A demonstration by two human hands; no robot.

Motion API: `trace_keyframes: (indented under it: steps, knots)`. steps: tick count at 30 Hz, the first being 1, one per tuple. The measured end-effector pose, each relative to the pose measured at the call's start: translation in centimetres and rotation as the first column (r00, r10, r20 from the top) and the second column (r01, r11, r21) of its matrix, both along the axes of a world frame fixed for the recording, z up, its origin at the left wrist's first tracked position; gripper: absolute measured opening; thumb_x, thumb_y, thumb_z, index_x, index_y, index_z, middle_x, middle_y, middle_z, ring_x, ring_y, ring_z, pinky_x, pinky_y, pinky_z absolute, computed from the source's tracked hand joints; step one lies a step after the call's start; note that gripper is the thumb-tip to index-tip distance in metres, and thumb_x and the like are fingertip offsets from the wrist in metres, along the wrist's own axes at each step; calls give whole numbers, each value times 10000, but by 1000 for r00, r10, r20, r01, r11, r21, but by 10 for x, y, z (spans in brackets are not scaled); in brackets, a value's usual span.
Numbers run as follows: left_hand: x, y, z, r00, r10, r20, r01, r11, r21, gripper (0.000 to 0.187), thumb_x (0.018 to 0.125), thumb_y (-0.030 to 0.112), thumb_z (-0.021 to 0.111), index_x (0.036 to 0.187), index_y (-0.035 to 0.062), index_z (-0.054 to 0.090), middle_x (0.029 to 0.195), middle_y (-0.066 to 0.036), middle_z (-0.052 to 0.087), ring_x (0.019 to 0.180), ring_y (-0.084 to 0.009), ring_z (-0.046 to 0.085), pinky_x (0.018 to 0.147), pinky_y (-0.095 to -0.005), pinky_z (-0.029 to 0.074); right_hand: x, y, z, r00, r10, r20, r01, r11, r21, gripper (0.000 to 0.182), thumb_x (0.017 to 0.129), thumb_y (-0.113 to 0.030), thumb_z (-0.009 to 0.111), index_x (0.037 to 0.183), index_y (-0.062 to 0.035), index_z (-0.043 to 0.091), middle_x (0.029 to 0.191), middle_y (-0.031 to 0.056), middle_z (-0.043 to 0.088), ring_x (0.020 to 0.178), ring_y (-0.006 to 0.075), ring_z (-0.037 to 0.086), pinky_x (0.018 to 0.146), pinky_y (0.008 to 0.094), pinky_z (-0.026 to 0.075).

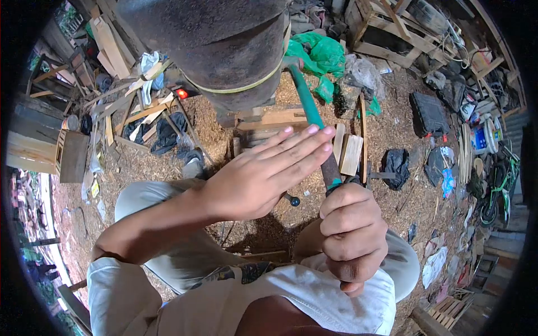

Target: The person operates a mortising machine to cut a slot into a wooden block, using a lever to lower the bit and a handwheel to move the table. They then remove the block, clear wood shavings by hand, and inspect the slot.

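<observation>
Green-handled hammer [307, 98] gripped near its lower end by the right hand [353, 232], fingers curled tight; left hand [246, 182] held flat, fingers straight and close together, extended across the handle, contact not certain; hammer head seen beside dark drum [224, 50]; floor [400, 106] littered with shavings.

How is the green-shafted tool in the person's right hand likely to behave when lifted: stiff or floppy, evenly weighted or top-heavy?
The green-shafted tool is probably stiff, since it runs straight out from the right hand without sagging. It may feel top-heavy, because a wider, metal-looking head sits at the far end.
</observation>
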State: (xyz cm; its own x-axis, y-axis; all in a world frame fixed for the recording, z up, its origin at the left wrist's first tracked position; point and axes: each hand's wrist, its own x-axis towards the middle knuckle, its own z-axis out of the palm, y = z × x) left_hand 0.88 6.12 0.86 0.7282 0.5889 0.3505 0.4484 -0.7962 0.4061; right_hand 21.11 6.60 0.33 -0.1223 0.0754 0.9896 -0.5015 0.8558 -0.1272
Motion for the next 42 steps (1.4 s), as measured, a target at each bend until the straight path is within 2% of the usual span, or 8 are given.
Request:
trace_keyframes:
  steps: [10,16,22,25,27,31,35,42]
  knots:
    - [-2,-6,-4,1000,1,-1,-1,993,-116,949,800,-121,535,1694,42,263,1768,-161,250,1618,-364,284,1323,-521,263,15,-5,2,986,33,166,-30,999,-18,490,1051,-399,516,633,-143,508,596,8,549,501,202,521,567,385,416]
    - [-7,-6,-6,994,-25,109,34,996,-78,984,774,-138,514,1701,56,248,1770,-148,250,1614,-373,286,1327,-519,257,15,-13,29,925,257,279,-126,902,-413,679,986,-586,363,551,-96,544,526,38,549,455,247,523,584,372,374]
    - [-9,-1,-18,983,-90,157,99,994,-49,1031,772,-134,570,1714,75,205,1781,-157,214,1633,-376,237,1325,-570,224,20,-10,96,297,400,867,248,845,-474,1117,975,-785,-164,528,-77,576,537,48,591,489,282,489,746,344,420]
    - [-11,1,-25,978,-123,170,126,992,-8,1054,771,-118,623,1714,66,190,1783,-154,208,1635,-380,229,1326,-570,218,10,-21,117,86,555,827,377,751,-543,1122,997,-767,-147,566,-67,616,548,44,598,505,269,526,729,348,452]
    - [-11,6,-36,969,-140,203,134,990,43,1045,802,-60,672,1717,70,184,1785,-151,198,1637,-374,228,1325,-562,224,-16,-40,135,-94,550,830,791,547,-273,989,1102,-671,50,597,-70,651,547,39,597,535,231,572,685,358,482]
    - [-8,6,-46,974,-106,202,90,992,89,925,899,72,650,1714,74,212,1780,-144,224,1631,-360,258,1322,-560,239,-23,-42,123,4,205,979,695,703,-151,719,1101,-512,523,544,-76,652,527,114,623,576,311,686,634,419,544]
    - [-3,9,-68,974,-93,208,47,975,218,889,889,-22,555,1709,75,228,1775,-135,247,1612,-329,322,1296,-543,315,-17,-46,97,35,27,999,543,839,-41,555,1075,-363,586,597,-87,644,521,157,546,537,410,577,602,493,467]
    - [-17,5,-114,977,-159,143,132,975,180,787,939,37,497,1698,102,298,1762,-108,303,1617,-275,319,1317,-514,289,-8,-66,4,111,-64,992,390,921,16,395,993,-266,645,636,-100,623,557,99,584,523,327,582,619,449,474]
